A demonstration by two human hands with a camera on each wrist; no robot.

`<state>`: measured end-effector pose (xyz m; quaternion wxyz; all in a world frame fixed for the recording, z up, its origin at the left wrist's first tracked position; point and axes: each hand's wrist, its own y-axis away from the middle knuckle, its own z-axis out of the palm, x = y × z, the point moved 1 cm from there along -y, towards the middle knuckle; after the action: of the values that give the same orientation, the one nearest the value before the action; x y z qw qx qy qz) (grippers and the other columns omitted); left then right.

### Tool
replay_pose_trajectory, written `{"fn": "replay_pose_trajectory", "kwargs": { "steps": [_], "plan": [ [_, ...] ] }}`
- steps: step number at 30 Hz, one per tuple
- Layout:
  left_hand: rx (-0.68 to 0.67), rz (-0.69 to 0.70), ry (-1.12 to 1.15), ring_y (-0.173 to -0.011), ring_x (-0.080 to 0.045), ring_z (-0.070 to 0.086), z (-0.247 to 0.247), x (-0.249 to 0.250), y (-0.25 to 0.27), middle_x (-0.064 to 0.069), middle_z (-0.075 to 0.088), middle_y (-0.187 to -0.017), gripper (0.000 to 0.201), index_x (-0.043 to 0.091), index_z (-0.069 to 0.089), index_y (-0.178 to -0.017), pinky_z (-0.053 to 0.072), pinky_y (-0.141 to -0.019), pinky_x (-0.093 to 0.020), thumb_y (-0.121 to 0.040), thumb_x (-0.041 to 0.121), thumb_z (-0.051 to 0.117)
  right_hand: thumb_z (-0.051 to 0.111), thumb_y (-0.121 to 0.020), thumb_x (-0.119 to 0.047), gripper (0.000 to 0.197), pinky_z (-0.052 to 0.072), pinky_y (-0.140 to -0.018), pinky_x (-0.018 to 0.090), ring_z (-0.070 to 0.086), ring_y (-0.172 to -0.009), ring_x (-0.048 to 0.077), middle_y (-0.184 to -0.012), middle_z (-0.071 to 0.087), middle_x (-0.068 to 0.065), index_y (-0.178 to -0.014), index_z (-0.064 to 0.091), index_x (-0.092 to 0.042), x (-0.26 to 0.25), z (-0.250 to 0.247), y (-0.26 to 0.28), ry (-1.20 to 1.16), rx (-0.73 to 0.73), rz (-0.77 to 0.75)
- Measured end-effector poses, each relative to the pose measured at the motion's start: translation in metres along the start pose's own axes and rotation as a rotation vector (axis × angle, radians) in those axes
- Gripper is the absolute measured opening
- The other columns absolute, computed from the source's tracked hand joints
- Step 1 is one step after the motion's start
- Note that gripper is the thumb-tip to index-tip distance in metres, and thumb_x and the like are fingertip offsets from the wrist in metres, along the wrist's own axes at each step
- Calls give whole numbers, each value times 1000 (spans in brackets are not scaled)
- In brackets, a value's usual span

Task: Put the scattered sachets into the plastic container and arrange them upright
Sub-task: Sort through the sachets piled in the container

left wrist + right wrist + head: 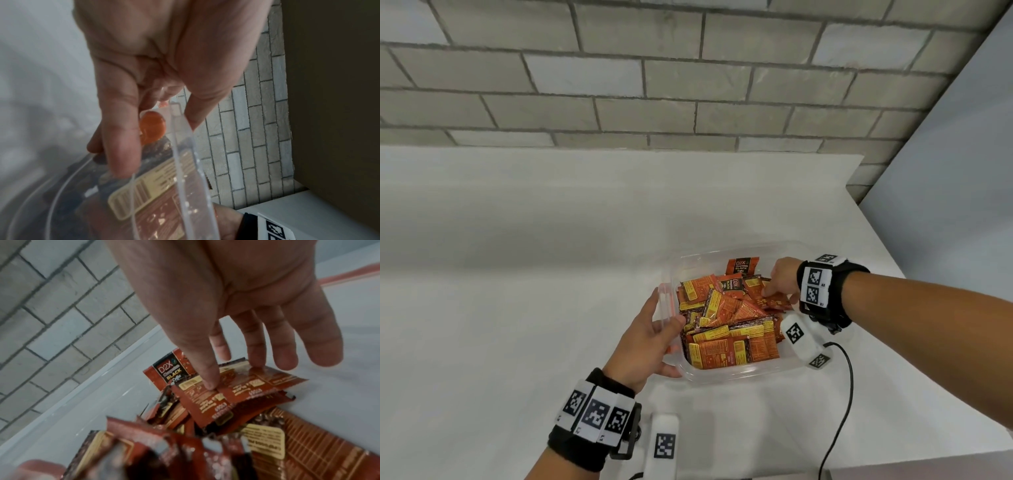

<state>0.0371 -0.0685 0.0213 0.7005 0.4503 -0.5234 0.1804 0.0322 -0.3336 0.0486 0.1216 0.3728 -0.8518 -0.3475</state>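
While the left hand grips the near-left wall of the one plastic container, thumb over the rim and fingers down the outside, the right hand reaches in from the far-right side with its fingers extended. One container sits on one white counter, and two hands work at it; the sachets are too many and too overlapped to count exactly, well over a dozen, all of them inside the container. Most lie flat or slanted in a loose heap, label backs up. One sachet at the far wall stands upright, showing its dark front panel.

Right under the right hand's fingertips lie two red sachets, side by side on top of the heap; the thumb tip and a fingertip press on them, the hand not curled round anything.

Only the right wrist view shows this contact and the upright sachet's printed front just beyond the thumb. Only the left wrist view shows an orange clip on the container's rim between the left hand's fingers, and a sachet's yellow label seen through the clear wall. The head view alone shows a black cable trailing across the counter by the right wrist.
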Motion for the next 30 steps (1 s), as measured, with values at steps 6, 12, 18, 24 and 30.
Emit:
{"fn": "replay_pose_trajectory", "kwargs": {
  "steps": [6,12,18,24,30],
  "plan": [
    [-9,-3,23,-84,-22,73,0,-2,0,-1,74,-99,62,46,24,-142,58,-58,-42,-94,25,57,68,-84,-39,49,50,-86,33,61,-95,23,-109,63,10,-116,58,-2,-2,2,0,20,-14,22],
    [-11,-9,28,-87,-24,72,-2,-5,-2,-2,74,-101,68,43,20,-147,58,-59,-45,-94,23,58,71,-79,-46,51,54,-83,36,65,-91,25,-108,67,10,-107,61,-4,-3,6,-6,-2,-37,-16],
    [-19,-10,33,-88,-23,72,-3,-5,-2,-1,73,-103,67,45,22,-145,59,-62,-47,-93,27,59,55,-94,-32,40,50,-83,31,57,-102,23,-117,61,12,-123,56,-4,-7,5,3,-89,13,-86],
    [-20,-14,39,-89,-23,72,-3,-6,-4,-2,73,-104,70,44,21,-146,59,-63,-49,-91,28,61,63,-88,-39,36,49,-64,26,58,-76,19,-83,59,7,-80,54,-6,-6,7,0,-102,36,3],
    [-17,-12,27,-90,-24,72,-4,-8,-5,-2,72,-107,67,47,24,-144,59,-64,-49,-91,30,61,55,-93,-42,37,45,-63,28,55,-76,19,-81,54,4,-104,53,-7,-17,12,10,-157,-34,-65]
  ]
}}
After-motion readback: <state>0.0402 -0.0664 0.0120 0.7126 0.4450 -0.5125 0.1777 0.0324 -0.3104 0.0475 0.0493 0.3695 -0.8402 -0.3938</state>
